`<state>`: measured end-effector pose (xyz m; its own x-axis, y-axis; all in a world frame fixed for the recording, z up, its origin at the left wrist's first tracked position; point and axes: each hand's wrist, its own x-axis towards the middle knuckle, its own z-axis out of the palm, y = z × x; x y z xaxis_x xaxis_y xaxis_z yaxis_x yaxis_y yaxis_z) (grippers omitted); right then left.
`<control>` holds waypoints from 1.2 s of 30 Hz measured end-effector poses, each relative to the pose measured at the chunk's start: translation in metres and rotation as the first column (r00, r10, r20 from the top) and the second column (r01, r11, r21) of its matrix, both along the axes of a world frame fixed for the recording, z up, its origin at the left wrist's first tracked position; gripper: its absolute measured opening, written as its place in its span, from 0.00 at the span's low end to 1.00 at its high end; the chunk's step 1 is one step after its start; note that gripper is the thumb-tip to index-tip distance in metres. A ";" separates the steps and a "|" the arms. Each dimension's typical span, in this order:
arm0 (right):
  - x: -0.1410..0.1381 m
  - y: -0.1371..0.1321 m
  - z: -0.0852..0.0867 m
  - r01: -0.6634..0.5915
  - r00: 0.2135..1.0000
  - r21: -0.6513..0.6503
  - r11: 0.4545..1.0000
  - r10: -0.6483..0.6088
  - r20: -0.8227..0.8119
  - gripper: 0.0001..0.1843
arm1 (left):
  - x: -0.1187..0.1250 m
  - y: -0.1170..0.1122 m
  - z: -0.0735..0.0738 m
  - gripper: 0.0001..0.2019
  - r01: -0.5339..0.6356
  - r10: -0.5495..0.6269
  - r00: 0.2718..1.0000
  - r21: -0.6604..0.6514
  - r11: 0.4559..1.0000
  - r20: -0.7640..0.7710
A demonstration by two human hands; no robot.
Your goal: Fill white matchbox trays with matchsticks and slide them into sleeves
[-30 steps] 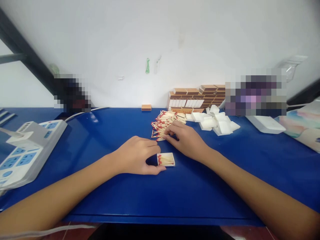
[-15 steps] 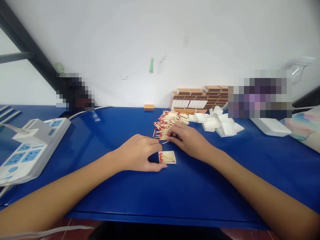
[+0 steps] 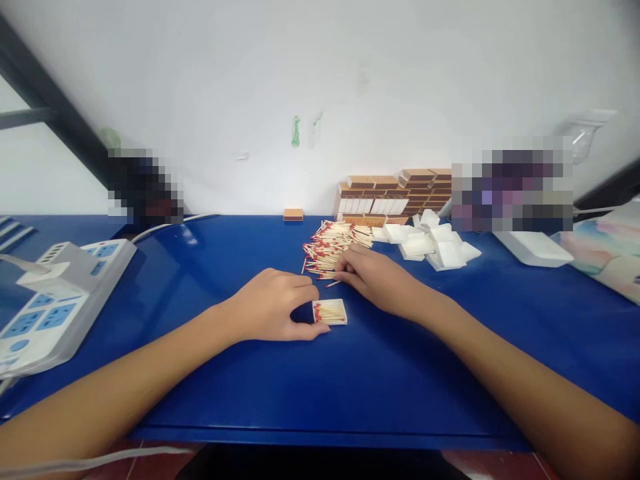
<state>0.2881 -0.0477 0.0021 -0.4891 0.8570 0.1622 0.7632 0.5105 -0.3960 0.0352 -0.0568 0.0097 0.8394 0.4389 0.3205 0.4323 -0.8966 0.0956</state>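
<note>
My left hand [image 3: 280, 305] rests on the blue table, its thumb and fingers closed around the left end of a small white matchbox tray [image 3: 342, 320]. Red-tipped matches [image 3: 330, 311] lie side by side in that tray. At the near edge of a loose heap of matches [image 3: 327, 243], my right hand [image 3: 370, 272] is closed in a pinch. From its fingertips a single match [image 3: 332, 284] sticks out, red head to the left. Part of the heap is hidden behind the right hand's fingers.
Stacked matchboxes [image 3: 425, 193] stand against the wall behind the heap. White empty trays [image 3: 447, 250] are piled right of it. One matchbox [image 3: 293, 215] lies alone at the back. A power strip [image 3: 75, 333] with a plug and cable sits at left.
The whole view has shifted slightly. Both hands stay almost in place; the match at my right fingertips now shows a little more clearly apart from my left hand.
</note>
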 end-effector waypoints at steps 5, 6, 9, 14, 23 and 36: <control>0.002 0.001 0.001 -0.005 1.000 -0.004 1.000 0.005 0.011 0.08 | 0.000 0.000 0.000 0.19 -0.002 0.002 1.000 -0.002 1.000 -0.003; 0.002 0.001 0.002 -0.004 1.000 0.001 1.000 0.004 0.011 0.09 | 0.000 0.000 0.000 0.19 -0.003 0.003 1.000 0.000 1.000 -0.005; 0.002 0.000 0.004 0.008 0.999 0.006 1.000 -0.009 0.038 0.09 | -0.001 -0.001 0.000 0.19 -0.007 0.007 1.000 0.002 1.000 -0.011; 0.003 -0.002 0.005 0.011 0.993 -0.001 1.000 -0.011 0.117 0.07 | 0.000 0.000 0.000 0.19 -0.009 0.009 1.000 0.000 1.000 -0.012; 0.017 0.003 0.006 0.019 0.985 0.092 0.996 -0.035 0.170 0.06 | -0.001 0.003 0.003 0.20 -0.137 0.137 0.990 -0.021 0.990 -0.016; 0.027 -0.014 0.024 0.013 0.999 0.148 0.989 -0.018 0.027 0.09 | 0.000 0.004 0.003 0.20 -0.209 0.209 0.978 -0.037 0.977 -0.019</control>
<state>0.3154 -0.0617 0.0265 -0.4822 0.8322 0.2738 0.7814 0.5499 -0.2950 0.0350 -0.0529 0.0132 0.7323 0.6171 0.2879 0.6114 -0.7820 0.1210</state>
